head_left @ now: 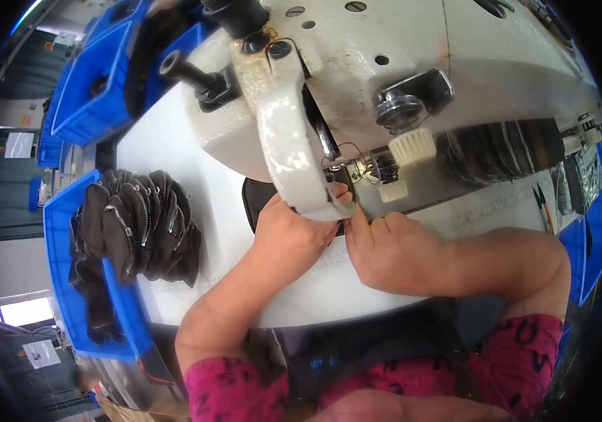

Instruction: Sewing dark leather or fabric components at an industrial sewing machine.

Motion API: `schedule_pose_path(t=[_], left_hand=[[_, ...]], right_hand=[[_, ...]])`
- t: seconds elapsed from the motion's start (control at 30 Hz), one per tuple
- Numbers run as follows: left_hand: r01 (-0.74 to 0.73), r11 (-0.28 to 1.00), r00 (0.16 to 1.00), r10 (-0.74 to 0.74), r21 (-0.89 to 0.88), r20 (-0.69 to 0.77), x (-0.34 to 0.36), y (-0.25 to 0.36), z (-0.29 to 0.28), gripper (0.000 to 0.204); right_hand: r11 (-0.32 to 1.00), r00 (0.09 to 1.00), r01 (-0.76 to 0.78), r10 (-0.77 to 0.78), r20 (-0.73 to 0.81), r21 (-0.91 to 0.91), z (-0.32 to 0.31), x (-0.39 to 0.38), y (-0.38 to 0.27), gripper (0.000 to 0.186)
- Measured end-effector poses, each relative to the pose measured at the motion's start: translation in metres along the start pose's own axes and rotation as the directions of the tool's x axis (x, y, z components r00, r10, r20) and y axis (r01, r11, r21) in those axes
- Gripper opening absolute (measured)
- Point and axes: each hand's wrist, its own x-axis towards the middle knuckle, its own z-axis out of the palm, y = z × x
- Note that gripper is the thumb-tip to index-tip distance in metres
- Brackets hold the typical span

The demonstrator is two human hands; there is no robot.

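A dark fabric piece [257, 200] lies under the needle area of a white sewing machine [343, 77]. My left hand [292, 232] presses and grips it from the left, some fingers hidden behind the machine's curved white arm [287, 141]. Close beside it, my right hand [399, 253] has its fingers curled, with thumb and forefinger pinching the fabric's near right edge. The two hands almost meet below the small lit needle area [365, 172]. Much of the fabric is covered by the hands and the machine.
A heap of dark brown zippered fabric pieces [149, 218] spills from a blue bin [128, 309] onto the white table [322, 288] at left. More blue bins [93, 98] stand far left. Small pointed tools [543, 209] lie at right, near a striped dark roll [505, 149].
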Motion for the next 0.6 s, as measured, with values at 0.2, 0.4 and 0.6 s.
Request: schedule_pose_path(t=[0.2,0.4,0.6], left_hand=[[-0.031,0.999,1.000,0.031,-0.040,-0.001,-0.0004,-0.0003,-0.0013,0.048],[0.041,0.997,0.997,-0.037,-0.064,0.068,-0.0032,-0.0022,0.0017,0.049],[0.041,0.999,0.997,-0.041,0.002,0.059,0.0037,-0.0027,0.0006,0.044]], right_hand=[[1.000,1.000,-0.004,0.004,0.016,-0.008,-0.0008,0.0004,-0.0016,0.034],[1.000,0.998,-0.015,0.014,0.060,0.021,-0.0051,0.0029,-0.0005,0.035],[0.999,0.999,-0.032,0.032,0.005,0.023,-0.0010,0.0070,0.0009,0.032]])
